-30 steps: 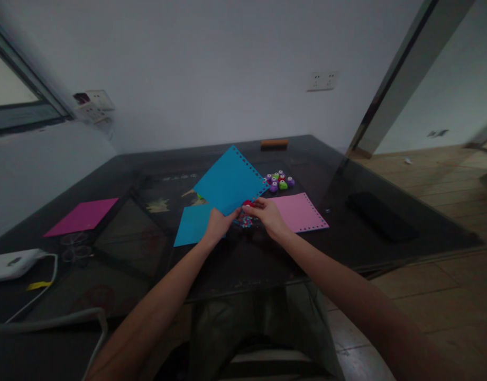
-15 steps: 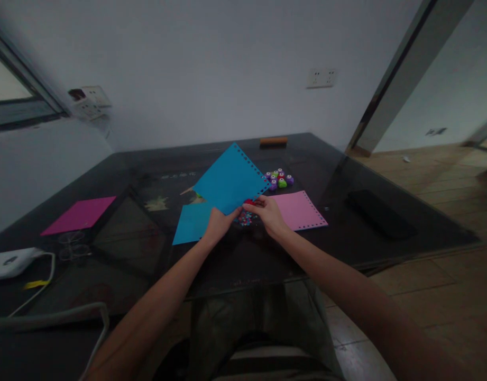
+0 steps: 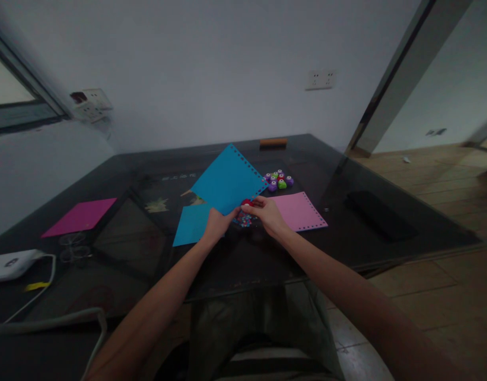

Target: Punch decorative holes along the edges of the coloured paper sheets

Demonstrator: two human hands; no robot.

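Observation:
My left hand (image 3: 216,224) pinches the near corner of a blue paper sheet (image 3: 226,181) and holds it tilted above the dark glass table (image 3: 243,259). Small holes run along the sheet's right edge. My right hand (image 3: 267,214) grips a small red punch (image 3: 247,202) set against the sheet's lower right edge. A little heap of coloured paper bits (image 3: 244,220) lies on the table under both hands. A second blue sheet (image 3: 190,224) lies flat beneath my left hand.
A light pink sheet (image 3: 301,210) with punched edges lies right of my hands. Several small coloured punches (image 3: 278,180) cluster behind it. A magenta sheet (image 3: 80,217) lies far left, near a white device (image 3: 11,264) with a cable. A black object (image 3: 380,214) rests at right.
The hands, the blue sheet and the red punch stay nearly where they were; only the view shifts slightly.

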